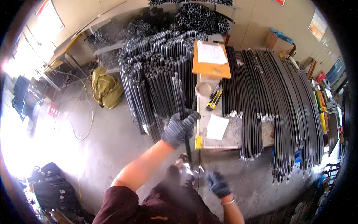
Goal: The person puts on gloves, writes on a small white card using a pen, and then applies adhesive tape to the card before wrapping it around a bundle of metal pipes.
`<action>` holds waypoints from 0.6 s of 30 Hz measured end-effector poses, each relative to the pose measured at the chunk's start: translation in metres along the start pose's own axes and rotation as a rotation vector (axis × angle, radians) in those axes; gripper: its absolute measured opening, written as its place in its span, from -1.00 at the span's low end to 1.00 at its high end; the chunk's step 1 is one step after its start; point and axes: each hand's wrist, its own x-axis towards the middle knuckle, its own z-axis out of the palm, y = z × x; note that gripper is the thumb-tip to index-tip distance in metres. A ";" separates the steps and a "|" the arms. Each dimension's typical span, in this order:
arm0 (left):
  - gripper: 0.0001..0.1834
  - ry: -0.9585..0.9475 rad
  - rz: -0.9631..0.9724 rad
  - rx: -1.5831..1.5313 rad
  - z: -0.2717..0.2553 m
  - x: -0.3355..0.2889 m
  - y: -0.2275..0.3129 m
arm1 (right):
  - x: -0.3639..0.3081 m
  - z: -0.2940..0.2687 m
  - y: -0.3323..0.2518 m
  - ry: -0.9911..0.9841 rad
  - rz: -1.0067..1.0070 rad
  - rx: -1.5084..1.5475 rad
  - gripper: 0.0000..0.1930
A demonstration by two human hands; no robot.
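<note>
My left hand (180, 128), in a grey-black striped glove with an orange cuff, is wrapped round a long dark tube (188, 151). The tube stands nearly upright beside the table's left edge, its lower part reaching down in front of my body. Just beyond that hand is a dense stand of upright black tubes (158, 84). Lower and to the right, my right hand (218, 184) wears a dark glove, apart from the tube and below the table's front edge. Motion blurs its fingers, so I cannot tell whether they are closed or hold anything.
The table (233, 136) carries rows of long black tubes (257, 93), a clipboard (210, 70), a round container (203, 89), a yellow-black utility knife (214, 100) and a white paper (217, 127). An olive sack (105, 87) sits left on the floor, near a loose hose (92, 114).
</note>
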 end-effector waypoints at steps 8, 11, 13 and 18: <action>-0.75 -0.201 0.325 0.503 -0.063 -0.062 -0.071 | 0.195 -0.140 -0.204 0.198 -0.597 0.037 -0.32; -0.74 -0.092 0.376 0.226 -0.102 -0.066 -0.119 | 0.200 -0.030 -0.189 -0.064 -0.637 -0.378 -0.30; -0.73 -0.035 0.384 0.199 -0.135 -0.067 -0.114 | 0.209 -0.012 -0.188 -0.108 -0.691 0.089 -0.34; -0.77 0.115 0.053 0.446 -0.264 -0.104 -0.109 | 0.195 0.029 -0.112 0.323 0.051 0.430 -0.63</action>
